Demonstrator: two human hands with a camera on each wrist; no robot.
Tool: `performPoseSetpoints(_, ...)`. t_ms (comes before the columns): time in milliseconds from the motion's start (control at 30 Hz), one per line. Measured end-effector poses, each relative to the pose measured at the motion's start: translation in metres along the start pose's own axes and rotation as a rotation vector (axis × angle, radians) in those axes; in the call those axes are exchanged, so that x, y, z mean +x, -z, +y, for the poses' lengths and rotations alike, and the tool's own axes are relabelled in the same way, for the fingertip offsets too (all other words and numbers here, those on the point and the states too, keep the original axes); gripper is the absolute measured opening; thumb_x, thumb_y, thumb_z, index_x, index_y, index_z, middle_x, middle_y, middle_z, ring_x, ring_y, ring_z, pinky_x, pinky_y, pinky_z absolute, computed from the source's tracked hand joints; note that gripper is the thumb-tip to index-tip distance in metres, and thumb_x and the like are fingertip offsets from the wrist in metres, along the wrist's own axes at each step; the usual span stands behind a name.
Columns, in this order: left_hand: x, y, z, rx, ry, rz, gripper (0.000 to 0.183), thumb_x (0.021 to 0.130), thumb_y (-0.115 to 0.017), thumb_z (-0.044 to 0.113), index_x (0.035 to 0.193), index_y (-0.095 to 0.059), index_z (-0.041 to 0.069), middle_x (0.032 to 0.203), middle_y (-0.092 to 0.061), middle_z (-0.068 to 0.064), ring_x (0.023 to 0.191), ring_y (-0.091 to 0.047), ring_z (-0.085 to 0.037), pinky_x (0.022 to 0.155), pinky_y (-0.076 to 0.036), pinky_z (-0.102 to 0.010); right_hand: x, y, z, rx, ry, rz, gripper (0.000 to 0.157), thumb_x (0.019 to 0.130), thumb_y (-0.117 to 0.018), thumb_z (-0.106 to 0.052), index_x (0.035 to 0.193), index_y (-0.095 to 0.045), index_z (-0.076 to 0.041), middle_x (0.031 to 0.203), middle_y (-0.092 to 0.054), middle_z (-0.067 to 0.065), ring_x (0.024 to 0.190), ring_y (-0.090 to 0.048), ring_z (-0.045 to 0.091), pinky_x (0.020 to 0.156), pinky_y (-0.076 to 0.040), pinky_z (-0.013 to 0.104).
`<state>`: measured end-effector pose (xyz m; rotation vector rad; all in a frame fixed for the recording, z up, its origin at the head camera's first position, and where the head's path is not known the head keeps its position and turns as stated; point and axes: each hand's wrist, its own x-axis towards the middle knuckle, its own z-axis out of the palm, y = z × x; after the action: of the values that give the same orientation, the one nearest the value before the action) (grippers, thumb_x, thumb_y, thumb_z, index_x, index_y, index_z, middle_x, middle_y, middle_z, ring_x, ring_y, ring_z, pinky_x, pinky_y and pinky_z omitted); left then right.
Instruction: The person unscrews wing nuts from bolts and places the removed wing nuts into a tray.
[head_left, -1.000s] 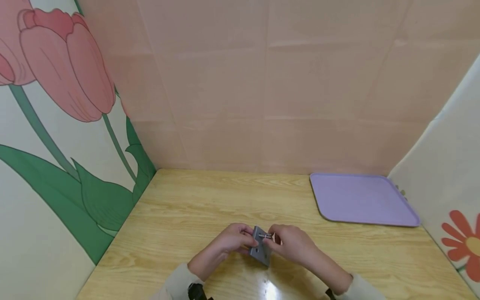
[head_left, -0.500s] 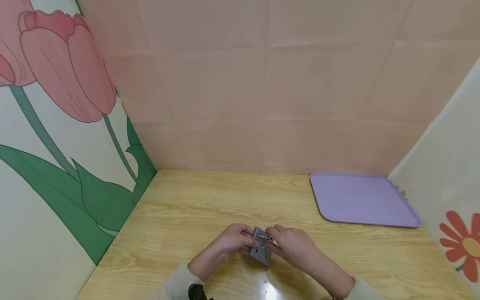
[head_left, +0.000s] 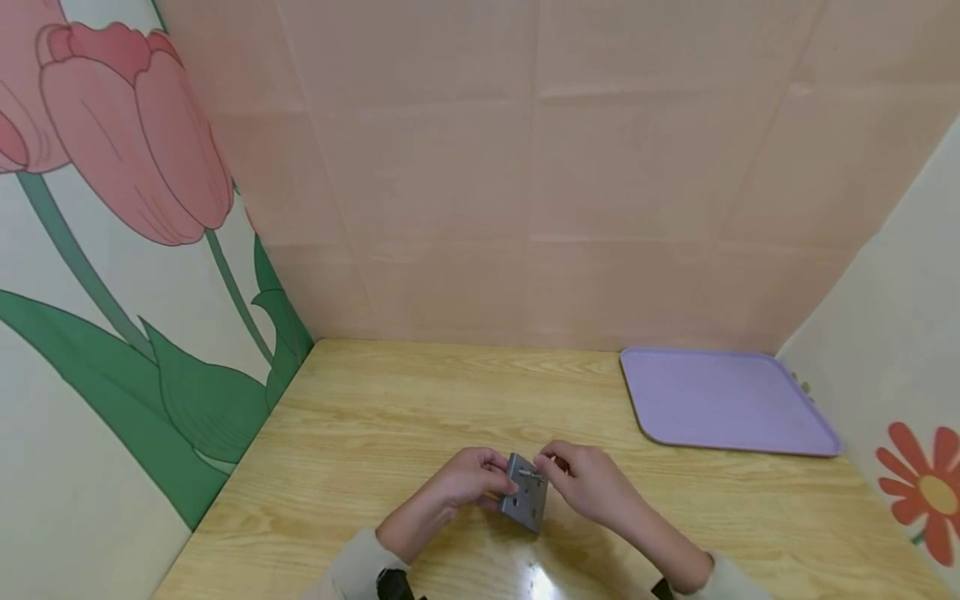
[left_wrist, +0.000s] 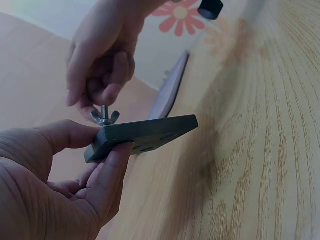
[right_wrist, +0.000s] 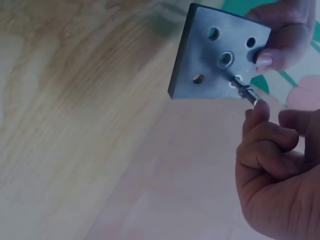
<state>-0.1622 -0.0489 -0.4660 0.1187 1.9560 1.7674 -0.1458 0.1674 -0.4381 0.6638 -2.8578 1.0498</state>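
Note:
My left hand (head_left: pixel 472 477) holds a grey metal plate (right_wrist: pixel 210 55) with several holes, tilted above the table, pinched at one edge between thumb and fingers. A threaded bolt (right_wrist: pixel 254 98) sticks out from the plate's face near one corner. On it sits a small wing nut (left_wrist: pixel 105 119), its wings spread, close to the plate. My right hand (head_left: pixel 596 483) is at the bolt's outer end, several fingers curled. One fingertip (right_wrist: pixel 260 109) meets the bolt end in the right wrist view, with the thumb side apart from it. Whether any finger grips the nut is unclear.
A purple tray (head_left: pixel 727 400) lies at the table's back right. The wood-grain table (head_left: pixel 420 400) meets a pinkish backdrop (head_left: pixel 525 208), with a tulip-printed side panel (head_left: pixel 142 142) at left and a flower-printed one (head_left: pixel 937 494) at right.
My right fingers pinched at the bolt a second ago, then shifted round it; now they are drawn up at its outer end. The left hand and plate hold nearly still.

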Motion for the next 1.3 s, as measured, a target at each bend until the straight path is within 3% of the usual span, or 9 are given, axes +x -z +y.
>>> performPoseSetpoints(200, 0.0, -0.001, 0.001, -0.01, 0.008, 0.007, 0.025, 0.08, -0.073, -0.002, 0.104, -0.067, -0.004, 0.091, -0.069, -0.009, 0.081, -0.069, -0.019, 0.071, -0.062, -0.037, 0.002, 0.001, 0.003, 0.11, -0.221, -0.112, 0.045, 0.107, -0.044, -0.045, 0.093, -0.071, -0.011, 0.066, -0.062, -0.003, 0.063, -0.055, 0.014, 0.06, -0.045, 0.03)
performPoseSetpoints(300, 0.0, -0.002, 0.001, -0.017, 0.009, 0.006, 0.025, 0.08, -0.073, -0.003, 0.104, -0.067, -0.004, 0.091, -0.069, -0.009, 0.081, -0.069, -0.019, 0.072, -0.062, -0.037, 0.001, -0.001, 0.004, 0.145, -0.281, -0.168, 0.05, 0.106, -0.043, -0.05, 0.092, -0.071, -0.01, 0.067, -0.065, -0.001, 0.071, -0.058, 0.015, 0.066, -0.046, 0.034)
performPoseSetpoints(467, 0.0, -0.002, 0.001, -0.015, 0.014, 0.006, 0.025, 0.08, -0.073, -0.002, 0.105, -0.067, -0.003, 0.091, -0.07, -0.009, 0.082, -0.069, -0.02, 0.072, -0.062, -0.038, 0.0, -0.004, 0.007, 0.187, -0.271, -0.22, 0.05, 0.105, -0.046, -0.047, 0.088, -0.071, -0.008, 0.067, -0.066, 0.001, 0.071, -0.058, 0.017, 0.063, -0.045, 0.033)
performPoseSetpoints(633, 0.0, -0.002, 0.001, -0.012, 0.016, 0.005, 0.026, 0.08, -0.073, -0.002, 0.105, -0.067, -0.003, 0.091, -0.07, -0.008, 0.083, -0.069, -0.019, 0.072, -0.062, -0.038, 0.0, -0.005, 0.008, 0.151, -0.221, -0.219, 0.047, 0.105, -0.049, -0.046, 0.083, -0.068, -0.009, 0.065, -0.063, 0.001, 0.06, -0.053, 0.015, 0.054, -0.042, 0.029)
performPoseSetpoints(800, 0.002, -0.002, 0.0, -0.017, 0.002, 0.011, 0.027, 0.079, -0.072, -0.003, 0.105, -0.066, -0.005, 0.09, -0.069, -0.007, 0.08, -0.068, -0.018, 0.071, -0.062, -0.038, 0.001, -0.007, 0.009, 0.02, -0.102, -0.154, 0.037, 0.1, -0.058, -0.045, 0.085, -0.069, -0.013, 0.066, -0.058, -0.007, 0.057, -0.047, 0.008, 0.05, -0.039, 0.025)
performPoseSetpoints(967, 0.001, -0.002, -0.001, -0.018, -0.011, 0.017, 0.026, 0.08, -0.071, -0.003, 0.105, -0.066, -0.006, 0.09, -0.069, -0.007, 0.079, -0.067, -0.017, 0.07, -0.062, -0.037, -0.001, -0.011, 0.01, -0.232, 0.079, -0.025, 0.02, 0.092, -0.072, -0.035, 0.095, -0.071, -0.015, 0.069, -0.056, -0.012, 0.056, -0.043, 0.0, 0.048, -0.037, 0.021)
performPoseSetpoints(1133, 0.0, -0.001, 0.003, -0.027, -0.013, 0.01, 0.027, 0.08, -0.071, -0.003, 0.106, -0.066, -0.006, 0.089, -0.068, -0.007, 0.078, -0.067, -0.016, 0.07, -0.062, -0.037, -0.002, -0.014, 0.013, -0.475, 0.316, 0.137, 0.026, 0.082, -0.081, -0.028, 0.102, -0.072, -0.013, 0.076, -0.064, -0.008, 0.056, -0.051, 0.001, 0.045, -0.037, 0.018)
performPoseSetpoints(1300, -0.001, 0.0, 0.003, -0.022, -0.01, 0.01, 0.026, 0.08, -0.072, -0.002, 0.106, -0.066, -0.005, 0.088, -0.068, -0.007, 0.079, -0.067, -0.016, 0.071, -0.062, -0.037, 0.0, -0.014, 0.018, -0.549, 0.469, 0.23, 0.026, 0.078, -0.086, -0.026, 0.098, -0.072, -0.017, 0.077, -0.067, -0.008, 0.051, -0.049, 0.002, 0.04, -0.033, 0.019)
